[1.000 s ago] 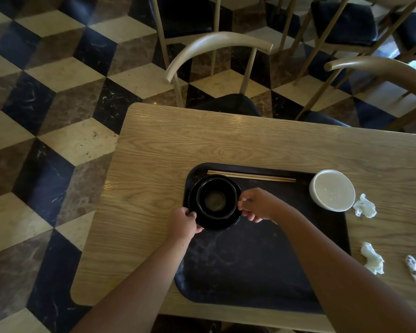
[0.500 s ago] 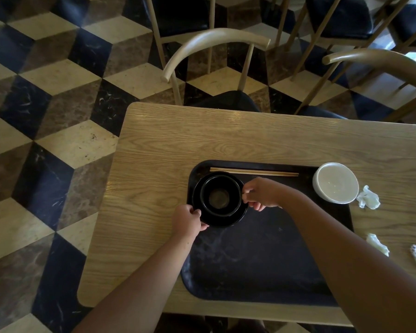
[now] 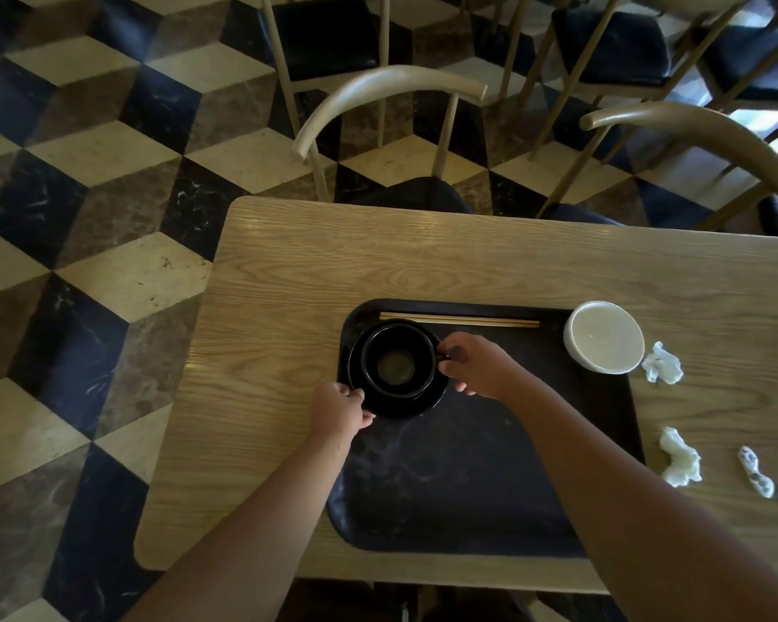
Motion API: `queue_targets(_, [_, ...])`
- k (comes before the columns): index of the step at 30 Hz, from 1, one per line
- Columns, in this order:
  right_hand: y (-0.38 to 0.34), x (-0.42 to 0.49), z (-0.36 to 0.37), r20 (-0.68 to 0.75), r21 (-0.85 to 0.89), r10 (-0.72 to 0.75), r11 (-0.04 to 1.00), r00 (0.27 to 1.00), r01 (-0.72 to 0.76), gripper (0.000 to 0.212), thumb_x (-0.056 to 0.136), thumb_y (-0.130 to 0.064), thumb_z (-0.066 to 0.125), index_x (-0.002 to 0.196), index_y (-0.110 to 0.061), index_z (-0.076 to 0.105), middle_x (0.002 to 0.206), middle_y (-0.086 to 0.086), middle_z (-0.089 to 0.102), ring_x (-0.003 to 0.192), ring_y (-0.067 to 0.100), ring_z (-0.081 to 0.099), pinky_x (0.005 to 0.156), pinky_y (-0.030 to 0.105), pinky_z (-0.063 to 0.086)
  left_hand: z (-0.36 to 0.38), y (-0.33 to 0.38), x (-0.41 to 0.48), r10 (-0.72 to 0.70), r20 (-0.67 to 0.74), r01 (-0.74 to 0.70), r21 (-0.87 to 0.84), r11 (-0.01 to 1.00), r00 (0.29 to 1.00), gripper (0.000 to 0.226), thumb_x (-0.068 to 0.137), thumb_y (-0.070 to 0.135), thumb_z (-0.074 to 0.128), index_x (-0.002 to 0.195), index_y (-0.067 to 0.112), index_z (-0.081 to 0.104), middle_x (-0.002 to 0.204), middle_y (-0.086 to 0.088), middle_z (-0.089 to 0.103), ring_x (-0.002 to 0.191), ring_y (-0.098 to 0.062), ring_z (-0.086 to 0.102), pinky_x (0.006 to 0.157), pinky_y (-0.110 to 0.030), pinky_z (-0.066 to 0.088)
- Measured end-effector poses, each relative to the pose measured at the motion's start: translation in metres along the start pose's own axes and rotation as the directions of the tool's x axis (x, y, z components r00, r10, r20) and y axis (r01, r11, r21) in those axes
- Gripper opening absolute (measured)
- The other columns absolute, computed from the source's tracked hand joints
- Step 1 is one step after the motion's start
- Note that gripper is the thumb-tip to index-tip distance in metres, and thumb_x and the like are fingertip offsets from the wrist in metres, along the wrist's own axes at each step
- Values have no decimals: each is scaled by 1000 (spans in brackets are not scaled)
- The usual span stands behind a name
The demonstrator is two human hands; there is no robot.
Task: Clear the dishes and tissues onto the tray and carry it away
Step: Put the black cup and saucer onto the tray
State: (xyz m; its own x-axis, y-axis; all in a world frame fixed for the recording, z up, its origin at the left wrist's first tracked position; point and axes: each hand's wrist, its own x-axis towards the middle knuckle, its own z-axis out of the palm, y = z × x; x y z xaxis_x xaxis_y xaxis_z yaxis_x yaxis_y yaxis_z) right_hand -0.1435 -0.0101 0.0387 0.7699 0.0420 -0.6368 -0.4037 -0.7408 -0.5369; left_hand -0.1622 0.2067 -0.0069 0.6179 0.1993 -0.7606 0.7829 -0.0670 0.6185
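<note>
A black tray [image 3: 468, 487] lies on the wooden table [image 3: 288, 307]. In its far left corner a black cup [image 3: 398, 361] sits on a black saucer [image 3: 418, 406]. My left hand [image 3: 340, 408] pinches the saucer's near left rim. My right hand [image 3: 479, 365] grips the cup's handle side. Wooden chopsticks [image 3: 459, 319] lie along the tray's far edge. A white bowl [image 3: 602, 336] overlaps the tray's far right corner. Crumpled white tissues [image 3: 661, 363] [image 3: 681, 457] lie on the table to the right of the tray.
Small patterned white pieces [image 3: 757, 473] lie at the table's right edge. Two curved wooden chairs [image 3: 387, 87] [image 3: 692, 123] stand against the table's far side, more chairs behind them. The table's left edge drops to the chequered floor [image 3: 86, 262].
The cup and saucer stay in the tray's far left corner with both hands on them. The view has shifted slightly; the hands barely moved.
</note>
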Motion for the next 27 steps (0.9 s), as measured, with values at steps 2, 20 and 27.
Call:
queue_targets(2, [6,-6,0,-20,57,2,998,1000,-1,27,94,-23,59,121,-23,54,100,5,70,80,18,71,80,42,61,1,-1,-6,9,-6,-9,5,1000,1000,13,97,-4,51,108,2,50,86,-12,58,71,-29,65,66,-37,56])
queue_targets(20, [189,-146,-48,-58,81,-51,995,997,56,10,91,-25,60,99,-22,64,84,7,72,68,20,72,62,26,51,104,-83,-148,376,-43,-291,555,779,926,18,92,24,59,106,13,66,99,-2,69,92,-20,68,80,-34,53])
queue_targets(27, [276,-201,-64,-176,91,2,996,984,14,23,90,-13,55,77,-31,61,79,0,68,67,19,72,65,31,55,171,-94,-186,485,100,-412,691,594,869,22,95,28,57,112,16,65,95,3,69,89,-14,66,82,-35,56])
